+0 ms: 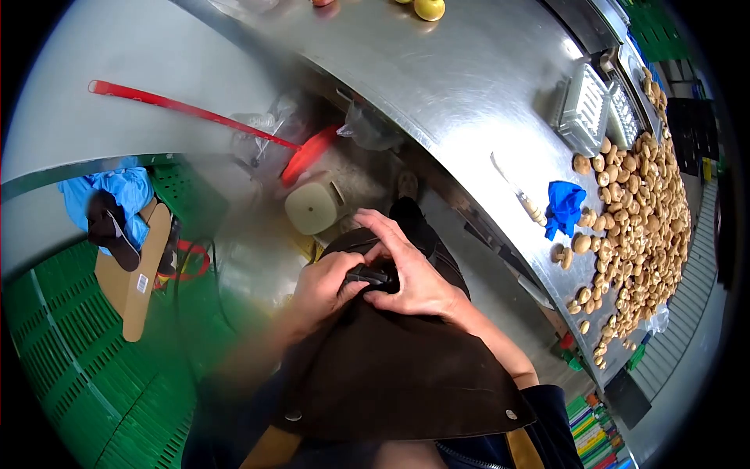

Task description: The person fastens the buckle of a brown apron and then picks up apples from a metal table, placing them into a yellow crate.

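In front of my waist, my left hand is closed with thumb and fingers pinching a small black piece that looks like a buckle or clip. From the other side, my right hand curls around the same black piece, with its thumb below and fingers above. Its exact kind is partly hidden by my fingers. A dark brown apron with metal snaps hangs over my front, its upper part bunched under both hands.
On my right, a steel table carries a mushroom pile, a knife, a blue cloth or glove and clear plastic punnets. Left are a red long-handled tool, a pale stool, green crates and cardboard.
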`<state>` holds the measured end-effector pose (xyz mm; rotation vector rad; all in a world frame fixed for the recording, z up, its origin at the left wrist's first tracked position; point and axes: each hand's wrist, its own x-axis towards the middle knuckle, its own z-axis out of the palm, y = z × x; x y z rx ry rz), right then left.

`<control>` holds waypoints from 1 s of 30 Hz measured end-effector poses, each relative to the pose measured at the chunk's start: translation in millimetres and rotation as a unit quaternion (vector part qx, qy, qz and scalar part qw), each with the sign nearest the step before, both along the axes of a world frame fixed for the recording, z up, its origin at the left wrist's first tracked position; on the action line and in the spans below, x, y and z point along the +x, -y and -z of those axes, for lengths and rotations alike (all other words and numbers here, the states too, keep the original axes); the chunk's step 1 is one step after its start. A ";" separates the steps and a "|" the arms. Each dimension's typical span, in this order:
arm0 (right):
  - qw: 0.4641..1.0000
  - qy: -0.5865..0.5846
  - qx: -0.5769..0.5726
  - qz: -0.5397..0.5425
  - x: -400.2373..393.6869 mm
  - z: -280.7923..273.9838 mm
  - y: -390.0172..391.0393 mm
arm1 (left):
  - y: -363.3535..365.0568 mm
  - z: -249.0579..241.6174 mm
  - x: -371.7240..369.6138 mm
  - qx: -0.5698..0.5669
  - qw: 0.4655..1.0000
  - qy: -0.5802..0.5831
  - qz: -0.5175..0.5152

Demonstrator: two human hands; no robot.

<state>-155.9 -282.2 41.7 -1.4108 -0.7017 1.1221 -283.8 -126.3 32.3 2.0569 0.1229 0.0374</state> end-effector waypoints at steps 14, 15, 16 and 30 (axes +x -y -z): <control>0.998 -0.052 -0.032 0.010 -3.5 -5.1 -0.4 | 1.8 -7.3 2.8 0.201 0.959 -0.059 0.191; 0.996 -0.068 -0.023 0.043 -7.7 -2.8 -1.1 | 5.1 -1.2 3.8 0.200 0.958 -0.033 0.201; 0.995 -0.066 -0.036 0.064 -10.3 -0.4 -1.6 | 8.1 1.7 4.4 0.198 0.957 -0.007 0.213; 0.986 -0.072 -0.048 0.143 21.5 3.7 67.0 | -35.5 -13.6 12.4 -0.034 0.954 -0.120 0.272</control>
